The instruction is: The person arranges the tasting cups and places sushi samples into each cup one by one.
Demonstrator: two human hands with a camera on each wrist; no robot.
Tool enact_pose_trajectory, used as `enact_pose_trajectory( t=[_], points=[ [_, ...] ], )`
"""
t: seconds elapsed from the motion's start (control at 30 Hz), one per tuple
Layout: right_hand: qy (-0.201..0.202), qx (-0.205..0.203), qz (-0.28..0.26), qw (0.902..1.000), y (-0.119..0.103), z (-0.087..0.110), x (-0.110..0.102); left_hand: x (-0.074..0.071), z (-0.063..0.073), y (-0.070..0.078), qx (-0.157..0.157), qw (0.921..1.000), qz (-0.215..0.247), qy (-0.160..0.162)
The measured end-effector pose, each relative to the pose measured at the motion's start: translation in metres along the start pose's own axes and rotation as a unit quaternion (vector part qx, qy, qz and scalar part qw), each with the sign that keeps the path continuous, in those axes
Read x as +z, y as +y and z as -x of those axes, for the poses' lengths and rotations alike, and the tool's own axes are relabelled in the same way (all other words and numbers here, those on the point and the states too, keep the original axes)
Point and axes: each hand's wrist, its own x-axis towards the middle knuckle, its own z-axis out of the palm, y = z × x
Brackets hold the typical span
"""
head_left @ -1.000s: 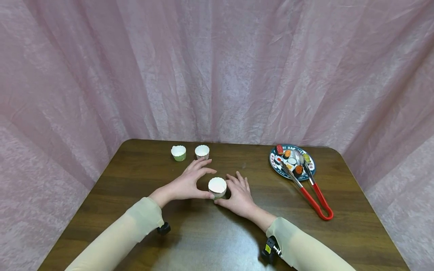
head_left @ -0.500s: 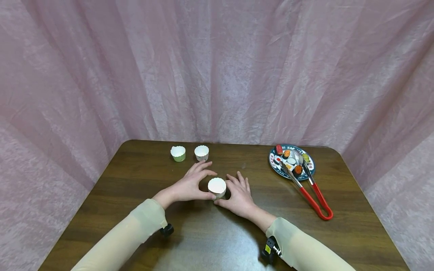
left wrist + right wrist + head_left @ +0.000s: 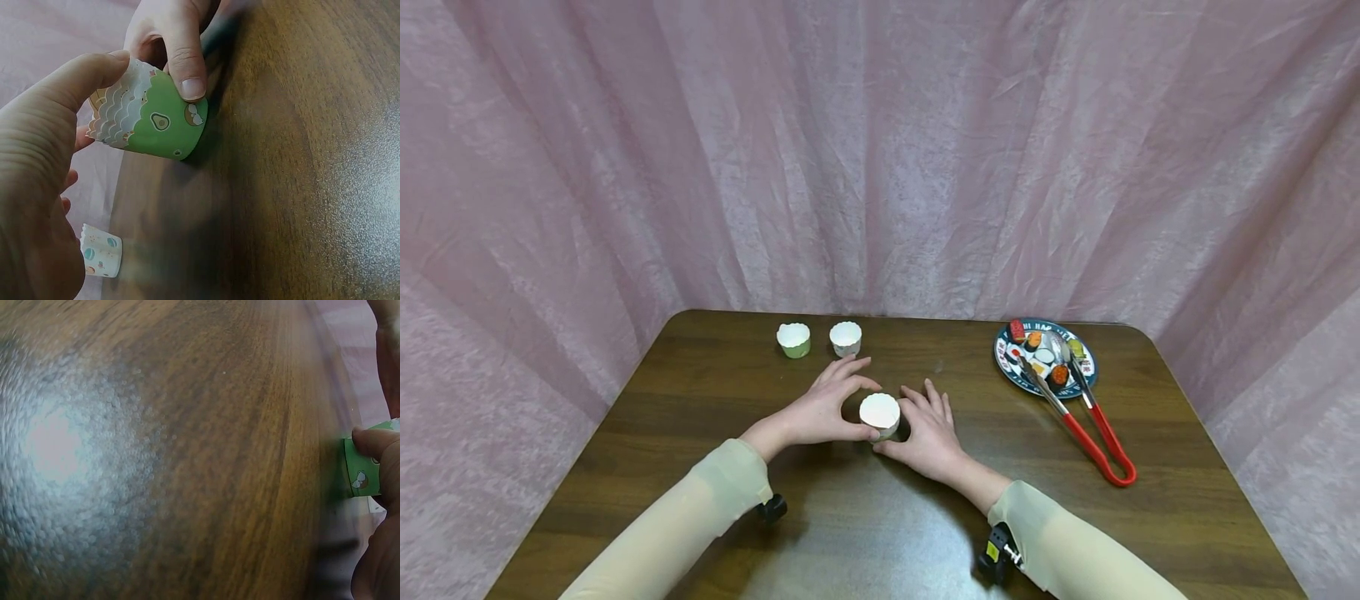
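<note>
A stack of nested paper baking cups stands on the table between my hands. In the left wrist view, the green outer cup has an avocado print, and several pale scalloped rims lie over one another above it. My left hand holds the stack near its rims, thumb on the near side. My right hand grips it lower down, its thumb pressed on the green wall. The right wrist view catches only part of the green cup at its edge. The far-side fingertips are partly hidden.
Toward the back stand a green baking cup and a white patterned baking cup. At the right, red-handled tongs lie across a round plate bearing toy sushi pieces. A pink curtain hangs behind the table.
My left hand has shifted very slightly to the right against the stack. The right hand and the other things stay nearly the same.
</note>
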Motion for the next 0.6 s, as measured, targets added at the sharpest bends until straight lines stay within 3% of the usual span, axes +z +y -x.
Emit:
enact_pose_trajectory(
  t=[0.6],
  points=[
    [0.001, -0.010, -0.001, 0.9999, -0.0001, -0.0009, -0.0003, 0.0022, -0.0003, -0.0010, 0.011, 0.9999, 0.013, 0.002]
  ],
)
